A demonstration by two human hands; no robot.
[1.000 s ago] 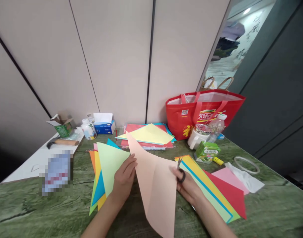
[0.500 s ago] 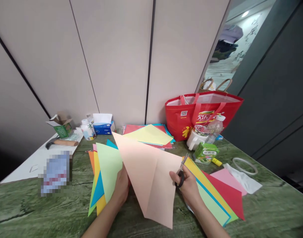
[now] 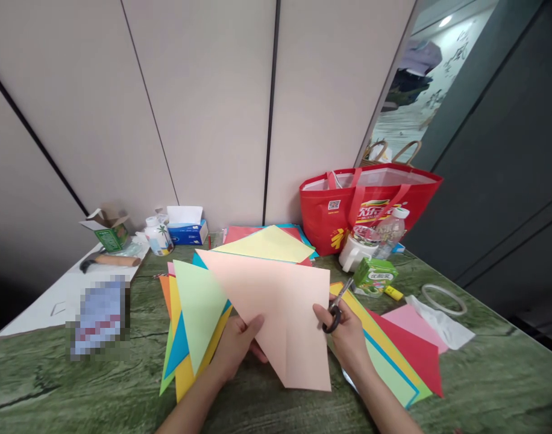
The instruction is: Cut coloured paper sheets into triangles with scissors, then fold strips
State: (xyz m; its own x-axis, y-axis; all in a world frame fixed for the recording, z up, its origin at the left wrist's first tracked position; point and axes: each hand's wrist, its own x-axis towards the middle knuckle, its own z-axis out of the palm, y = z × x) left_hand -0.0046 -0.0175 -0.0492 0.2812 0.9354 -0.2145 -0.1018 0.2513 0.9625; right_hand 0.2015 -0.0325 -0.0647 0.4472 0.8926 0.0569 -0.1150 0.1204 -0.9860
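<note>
A peach sheet of paper [image 3: 276, 307] with a crease down its right part is held above the table. My left hand [image 3: 240, 343] grips its slanting lower-left edge, thumb on top and fingers underneath. At the right edge my right hand [image 3: 346, 328] pinches the sheet under its thumb. That same hand also holds black-handled scissors [image 3: 334, 316], blades pointing up and away. Left of the sheet lie cut coloured papers, with a light green triangle [image 3: 194, 307] on top. Under my right forearm and beside it fans another stack of coloured paper [image 3: 388, 355].
At the back lies a pile of paper with a yellow piece [image 3: 271, 244] uppermost. A red bag [image 3: 330, 211], white mug [image 3: 355, 253], bottle [image 3: 391, 232] and green box [image 3: 375, 277] stand right. A hammer [image 3: 116, 260], white bottle [image 3: 157, 236] and tissue box [image 3: 188, 232] are left.
The peach sheet has turned and flattened, its left point swinging down and left. My left hand has shifted from its upper left edge to the lower slanting edge. The scissors stay in my right hand.
</note>
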